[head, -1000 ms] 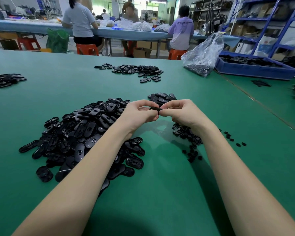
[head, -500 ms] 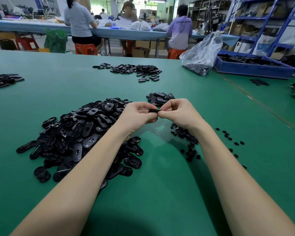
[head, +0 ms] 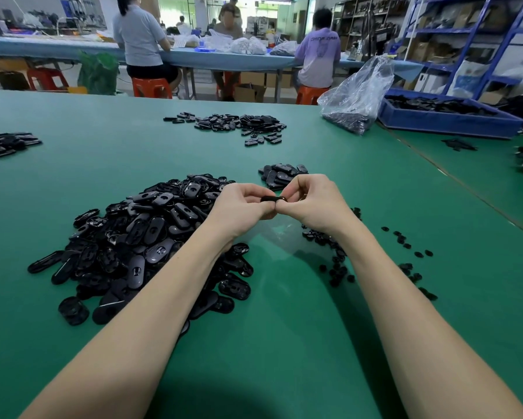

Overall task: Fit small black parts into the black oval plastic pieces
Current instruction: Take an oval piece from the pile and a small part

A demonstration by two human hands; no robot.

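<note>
Both hands meet above the desk [head: 284, 343], raised clear of its surface. The left hand [head: 243, 205] and right hand [head: 310, 204] each have their fingers curled, pinching opposite ends of one oval piece [head: 270, 199], which shows only as a dark edge-on strip between the thumbs. Whether a small part is already seated in it cannot be told; it is hidden by the fingertips.

Stock positions relative to the fingers: the main heap of ovals [head: 139, 240] lies to the left and below, running under the left forearm. The small parts [head: 332, 252] are scattered below and to the right, beneath the right wrist, with loose strays further right. A small stack of ovals [head: 281, 175] sits just beyond the fingers, probably finished work.

Handling assessment: the oval looks thin, light and rigid, with a glossy moulded face likely to slip under a loose pinch. Holding it by the rounded ends or long edges appears sound, leaving the central recess open. The small part is tiny and easily dropped; fingertip pinch only, pressed square into the recess. Forcing it tilted could jam or mark the plastic.
</note>
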